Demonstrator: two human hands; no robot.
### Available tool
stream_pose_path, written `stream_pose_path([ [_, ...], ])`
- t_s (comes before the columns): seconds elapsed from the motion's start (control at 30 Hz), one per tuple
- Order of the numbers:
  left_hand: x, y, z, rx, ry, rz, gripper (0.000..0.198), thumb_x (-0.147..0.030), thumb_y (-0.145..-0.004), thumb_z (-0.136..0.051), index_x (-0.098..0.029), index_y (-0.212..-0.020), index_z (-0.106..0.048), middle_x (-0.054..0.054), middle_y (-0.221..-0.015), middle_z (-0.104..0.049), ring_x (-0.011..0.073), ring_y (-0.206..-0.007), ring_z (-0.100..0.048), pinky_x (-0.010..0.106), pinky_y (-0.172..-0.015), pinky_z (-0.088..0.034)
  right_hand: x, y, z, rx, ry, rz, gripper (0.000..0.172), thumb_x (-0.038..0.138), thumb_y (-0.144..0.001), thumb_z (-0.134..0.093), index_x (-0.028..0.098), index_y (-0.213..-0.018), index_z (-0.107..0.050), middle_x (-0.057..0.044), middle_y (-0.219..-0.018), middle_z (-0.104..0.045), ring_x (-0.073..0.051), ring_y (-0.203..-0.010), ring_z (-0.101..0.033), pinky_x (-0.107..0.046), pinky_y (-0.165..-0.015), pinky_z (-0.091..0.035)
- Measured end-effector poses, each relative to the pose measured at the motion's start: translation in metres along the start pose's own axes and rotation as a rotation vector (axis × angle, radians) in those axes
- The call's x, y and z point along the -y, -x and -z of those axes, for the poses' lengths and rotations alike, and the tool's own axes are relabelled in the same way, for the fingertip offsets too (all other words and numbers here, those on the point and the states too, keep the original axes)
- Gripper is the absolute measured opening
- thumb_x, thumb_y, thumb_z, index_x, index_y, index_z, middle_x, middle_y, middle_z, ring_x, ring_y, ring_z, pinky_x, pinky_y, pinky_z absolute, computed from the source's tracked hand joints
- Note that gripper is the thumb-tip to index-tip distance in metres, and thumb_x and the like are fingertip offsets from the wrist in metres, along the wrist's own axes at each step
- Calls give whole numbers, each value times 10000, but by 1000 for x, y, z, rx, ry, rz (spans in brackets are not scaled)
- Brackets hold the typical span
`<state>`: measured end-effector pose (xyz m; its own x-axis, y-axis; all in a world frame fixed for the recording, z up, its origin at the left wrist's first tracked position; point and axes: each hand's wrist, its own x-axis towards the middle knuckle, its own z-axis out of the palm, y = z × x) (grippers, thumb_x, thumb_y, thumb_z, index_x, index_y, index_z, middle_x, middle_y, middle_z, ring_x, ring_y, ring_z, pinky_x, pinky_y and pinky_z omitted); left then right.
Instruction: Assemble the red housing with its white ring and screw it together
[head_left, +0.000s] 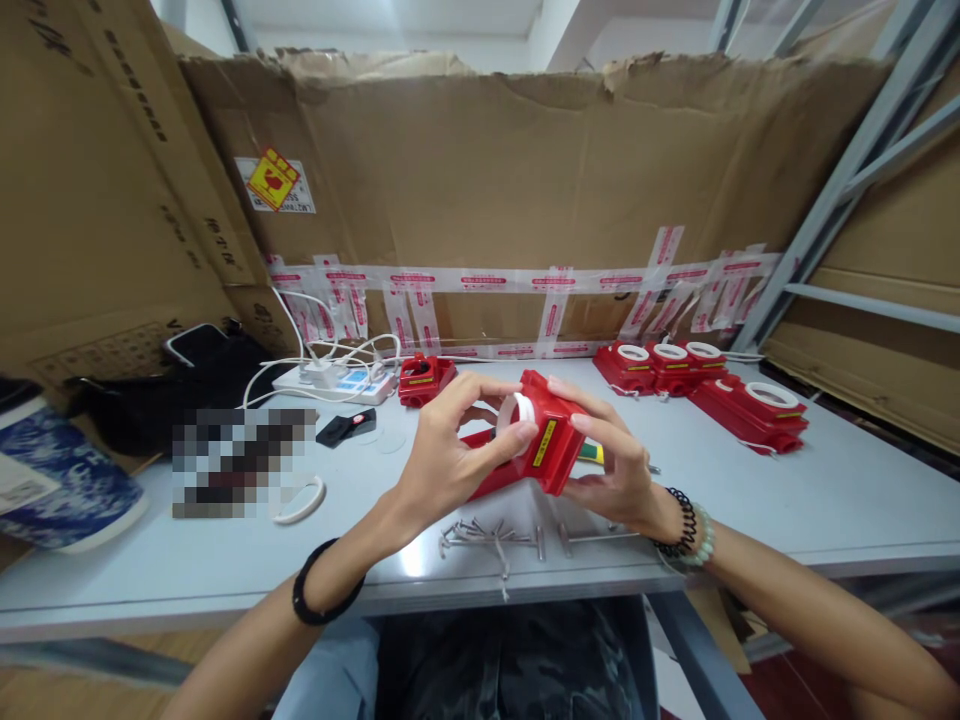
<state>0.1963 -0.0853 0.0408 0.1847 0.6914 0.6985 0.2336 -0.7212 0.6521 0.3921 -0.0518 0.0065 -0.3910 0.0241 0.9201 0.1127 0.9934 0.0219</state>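
Observation:
Above the front of the table I hold a red plastic housing point(556, 440) with a yellow label, tilted up off the surface. My right hand point(619, 462) is closed round its right side. A white ring point(504, 418) sits at the round opening on its left. My left hand point(442, 440) pinches this ring with thumb and fingers; whether the ring is fully seated I cannot tell. Behind my right hand shows a green and yellow handle point(591, 453), perhaps a screwdriver's. Below the housing lie several thin metal pieces point(491, 535), like screws or pins, some with cords.
Several red housings with white rings point(750, 415) stand at the back right. Another red housing point(424, 380) is near a power strip point(345, 385) with cables. A loose white ring point(298, 502), a black item point(346, 428) and a patterned cup point(64, 480) lie left. Cardboard point(487, 190) walls the back.

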Motion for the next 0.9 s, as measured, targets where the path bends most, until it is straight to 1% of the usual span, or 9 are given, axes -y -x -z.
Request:
stream_pose_path([
  [0.27,-3,1,0,-3,-12,-40,229,-325,-819,-678,-173,-985,-637,44,-922,-605,142,-832,-578,264,-707,-529,-3,4,1,12,34,19,921,164,-667,-792,292,-1429,-291,-126,-1478,-382,-305,-1309,-449,-531,-966,-507],
  [0.37,-2,1,0,-8,-10,-61,238,-332,-823,-673,-179,-1003,-638,49,-929,-616,149,-843,-583,270,-708,-535,-2,5,0,8,14,-10,945,159,-646,-803,305,-1428,-292,-114,-1472,-392,-304,-1302,-455,-530,-969,-504],
  [0.47,0,0,1,7,-33,-112,293,-337,-807,-694,-191,-1055,-641,64,-977,-631,172,-898,-593,293,-740,-543,1,5,-2,-31,-20,-83,956,146,-602,-823,289,-1406,-326,-133,-1408,-462,-307,-1261,-497,-512,-956,-510],
  [0.57,0,0,5,71,-74,-199,378,-328,-789,-720,-217,-1139,-632,83,-1067,-637,200,-989,-596,344,-840,-533,6,1,-2,-92,-147,-268,932,203,-571,-839,266,-1375,-371,-119,-1271,-572,-280,-1109,-607,-445,-886,-547],
  [0.63,-1,0,8,125,-95,-260,427,-314,-784,-730,-246,-1189,-617,88,-1130,-635,216,-1040,-596,373,-901,-516,9,-3,-2,-100,-343,-463,826,279,-616,-806,245,-1340,-412,-81,-1103,-652,-228,-927,-668,-379,-786,-574],
  [0.7,-2,0,10,171,-95,-314,466,-286,-783,-733,-271,-1229,-598,89,-1194,-624,226,-1084,-596,383,-938,-505,11,-7,-1,-91,-601,-667,656,353,-677,-749,229,-1264,-482,-38,-937,-682,-180,-775,-671,-323,-696,-570],
  [0.8,-1,-1,12,266,-35,-351,507,-211,-802,-713,-289,-1279,-561,83,-1264,-602,236,-1180,-562,397,-1016,-462,12,-13,-1,-56,-957,-961,369,463,-758,-626,194,-1010,-601,-25,-790,-676,-155,-669,-646,-292,-627,-545],
  [0.87,1,-1,12,336,29,-320,536,-182,-818,-691,-298,-1314,-524,80,-1306,-581,246,-1255,-508,427,-1071,-412,13,-15,-2,-18,-1099,-1115,342,501,-786,-550,178,-875,-612,-40,-755,-677,-159,-642,-638,-300,-611,-537],
  [0.9,3,-2,12,350,57,-294,561,-194,-815,-696,-303,-1331,-503,81,-1329,-565,256,-1287,-477,451,-1093,-385,13,-16,-2,-3,-1130,-1165,348,506,-783,-541,172,-855,-611,-50,-759,-681,-166,-648,-639,-309,-616,-537],
])
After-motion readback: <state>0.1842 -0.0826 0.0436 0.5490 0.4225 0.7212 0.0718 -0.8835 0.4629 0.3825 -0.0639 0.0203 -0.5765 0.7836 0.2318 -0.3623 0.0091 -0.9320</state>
